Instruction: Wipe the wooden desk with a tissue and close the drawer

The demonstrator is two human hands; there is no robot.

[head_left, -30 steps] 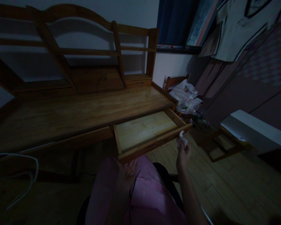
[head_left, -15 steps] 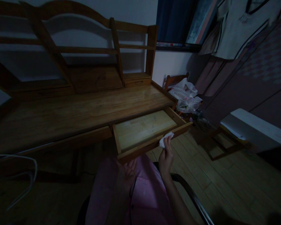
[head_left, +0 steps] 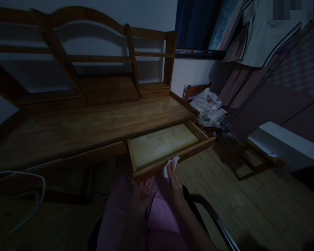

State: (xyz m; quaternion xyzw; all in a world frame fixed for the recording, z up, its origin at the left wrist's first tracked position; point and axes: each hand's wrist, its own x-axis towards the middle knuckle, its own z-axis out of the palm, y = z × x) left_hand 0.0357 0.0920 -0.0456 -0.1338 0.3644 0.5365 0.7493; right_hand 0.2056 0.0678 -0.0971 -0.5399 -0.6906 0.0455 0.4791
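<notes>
Lower centre: right hand point(head_left: 174, 187) is pinching a tissue point(head_left: 175, 161) at the open drawer point(head_left: 146, 171), wiping seemingly unfinished; left hand point(head_left: 143, 194), grip unclear.

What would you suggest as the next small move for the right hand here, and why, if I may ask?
I would probably slide the tissue along the drawer front toward its left end: the right hand holds the tissue at that front, and a stretch it does not cover runs on toward the left hand.
</notes>
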